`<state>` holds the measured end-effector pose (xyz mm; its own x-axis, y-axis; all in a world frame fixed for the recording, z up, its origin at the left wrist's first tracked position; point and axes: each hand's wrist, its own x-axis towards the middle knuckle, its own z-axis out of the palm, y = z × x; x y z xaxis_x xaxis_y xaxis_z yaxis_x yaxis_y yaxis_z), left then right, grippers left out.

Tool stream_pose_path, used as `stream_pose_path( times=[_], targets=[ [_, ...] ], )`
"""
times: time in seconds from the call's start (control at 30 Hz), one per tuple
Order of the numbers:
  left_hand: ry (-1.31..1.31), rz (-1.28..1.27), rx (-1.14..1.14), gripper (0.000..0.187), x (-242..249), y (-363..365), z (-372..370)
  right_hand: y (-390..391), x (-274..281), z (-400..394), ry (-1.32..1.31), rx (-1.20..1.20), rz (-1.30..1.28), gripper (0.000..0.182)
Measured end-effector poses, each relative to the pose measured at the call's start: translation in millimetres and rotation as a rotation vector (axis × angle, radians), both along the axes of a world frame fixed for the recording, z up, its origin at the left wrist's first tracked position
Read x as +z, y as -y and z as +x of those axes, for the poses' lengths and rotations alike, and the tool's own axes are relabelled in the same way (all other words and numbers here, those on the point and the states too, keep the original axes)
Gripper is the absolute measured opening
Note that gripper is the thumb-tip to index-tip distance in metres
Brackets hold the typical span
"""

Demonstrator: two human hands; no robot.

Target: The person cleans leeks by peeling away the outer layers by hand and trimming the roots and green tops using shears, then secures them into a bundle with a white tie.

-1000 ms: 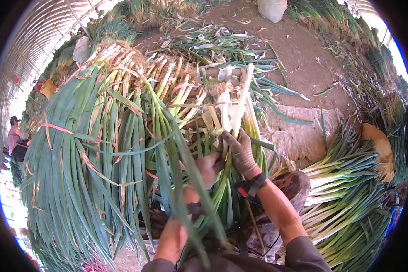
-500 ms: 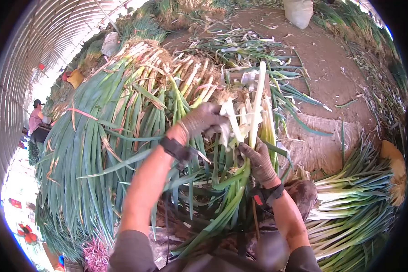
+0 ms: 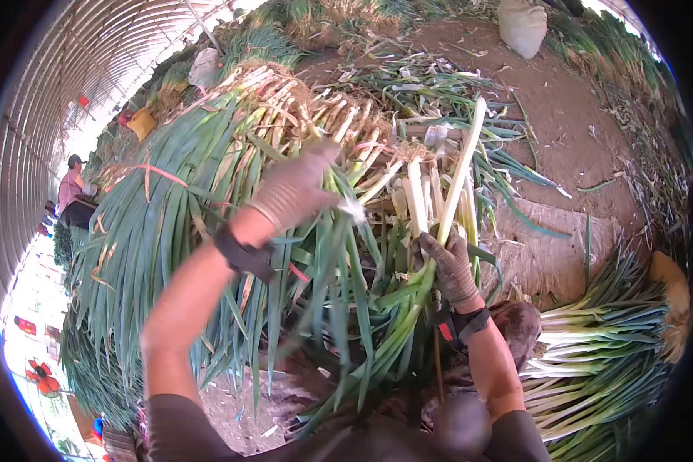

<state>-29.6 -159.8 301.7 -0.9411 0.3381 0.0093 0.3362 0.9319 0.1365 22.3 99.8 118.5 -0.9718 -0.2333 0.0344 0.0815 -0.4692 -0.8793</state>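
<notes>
White-stalked leeks (image 3: 431,231) gripped as bunch in right hand (image 3: 450,266), gloved fingers (image 3: 439,250) wrapped tight around stems, held upright over lap. Left hand (image 3: 296,189) up at heaped pile (image 3: 169,223), fingers curled around loose strip (image 3: 356,208). Step, judged: stripping outer skin, adding stalks. Next calls for firm pull, steady hold on bunch.

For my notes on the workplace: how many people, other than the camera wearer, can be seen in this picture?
1. A person with a cap is at the far left edge, beside the big pile of green onions. Others may be hidden behind the piles.
</notes>
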Motion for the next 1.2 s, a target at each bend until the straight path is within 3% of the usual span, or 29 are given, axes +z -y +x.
stream_pose_path(
  times=[0.03,0.07,0.1,0.13,0.17,0.23,0.3,0.33,0.37,0.4,0.43,0.47,0.5,0.57,0.6,0.63,0.7,0.8,0.93,1.0,1.03,1.07,1.1,1.13,1.2],
  targets=[
    [0.051,0.361,-0.098,0.076,-37.0,-3.7,6.1,-2.6,-3.2,3.4,-0.016,-0.010,0.042,0.023],
    [0.214,0.416,-0.040,0.069,-53.6,-25.1,23.0,-2.9,-6.0,6.7,-0.049,-0.002,0.079,0.023],
    [0.372,0.640,-0.169,0.061,-86.0,-39.4,22.5,3.0,-6.2,6.1,-0.097,0.019,0.105,0.023],
    [0.395,0.628,-0.113,0.052,-98.8,-57.7,31.3,8.2,1.0,10.0,-0.141,0.030,0.087,0.023],
    [0.267,0.824,-0.155,0.047,-143.5,-67.7,28.8,9.7,9.8,16.4,-0.182,0.041,0.069,0.023],
    [0.315,0.873,0.000,0.042,-124.6,-81.5,43.0,8.8,13.3,20.1,-0.062,0.103,0.048,0.021],
    [0.083,0.912,-0.040,0.040,-105.3,-69.7,47.4,13.3,0.3,20.5,-0.113,0.085,-0.039,0.022],
    [-0.024,0.932,-0.066,0.039,-83.0,-70.5,55.2,22.5,-0.8,24.5,-0.099,0.072,-0.060,0.026],
    [-0.156,0.977,-0.065,0.036,-58.1,-65.2,61.3,21.8,-4.0,23.6,-0.116,0.148,0.078,0.033],
    [-0.115,1.210,-0.036,0.032,-31.4,-56.4,65.8,27.4,-14.3,25.5,-0.123,0.191,0.100,0.035],
    [-0.272,1.076,-0.073,0.027,-0.1,-38.0,67.0,36.2,-20.2,28.4,-0.130,0.234,0.119,0.037],
    [-0.306,1.240,-0.058,0.024,30.9,-30.6,73.8,46.1,-3.6,38.3,-0.072,0.257,0.009,0.040],
    [-0.339,1.408,-0.020,0.025,41.7,-20.3,72.2,47.6,0.8,40.1,-0.066,0.299,-0.009,0.040],
    [-0.397,1.510,0.140,0.026,49.6,-12.0,84.1,50.0,6.0,43.0,-0.050,0.378,-0.045,0.040],
    [-0.422,1.535,0.100,0.026,30.6,-1.1,79.6,51.1,6.0,45.9,-0.069,0.388,-0.036,0.038],
    [-0.422,1.728,0.041,0.027,7.8,-10.1,84.4,52.0,5.2,48.3,-0.091,0.395,-0.026,0.037],
    [-0.284,1.365,0.087,0.032,-52.1,-8.7,97.8,52.3,4.9,50.2,-0.136,0.402,-0.002,0.034],
    [-0.097,1.556,0.144,0.038,-56.6,-13.7,145.3,53.5,3.1,50.6,-0.175,0.327,0.027,0.028],
    [-0.662,1.740,0.272,0.046,23.5,38.3,195.7,48.0,-17.4,34.4,-0.113,0.242,0.190,0.023],
    [-0.863,1.736,0.321,0.045,60.5,120.1,251.2,46.6,-13.1,28.4,0.002,0.146,0.163,0.020],
    [-0.878,1.590,0.320,0.050,84.5,152.2,292.5,42.3,-13.9,23.4,0.029,0.100,0.145,0.020],
    [-1.058,1.366,0.498,0.050,111.9,165.9,332.7,39.2,-20.2,16.8,0.040,0.063,0.135,0.020],
    [-1.043,1.270,0.418,0.047,117.9,233.1,392.1,36.5,-32.2,9.8,0.057,0.028,0.130,0.019],
    [-1.058,1.540,0.388,0.049,134.8,298.1,453.4,32.9,-44.0,6.3,0.079,-0.004,0.132,0.019],
    [-1.163,0.701,0.793,0.035,172.9,317.1,545.0,26.0,-56.9,0.0,0.043,0.002,0.257,0.020]
  ],
)
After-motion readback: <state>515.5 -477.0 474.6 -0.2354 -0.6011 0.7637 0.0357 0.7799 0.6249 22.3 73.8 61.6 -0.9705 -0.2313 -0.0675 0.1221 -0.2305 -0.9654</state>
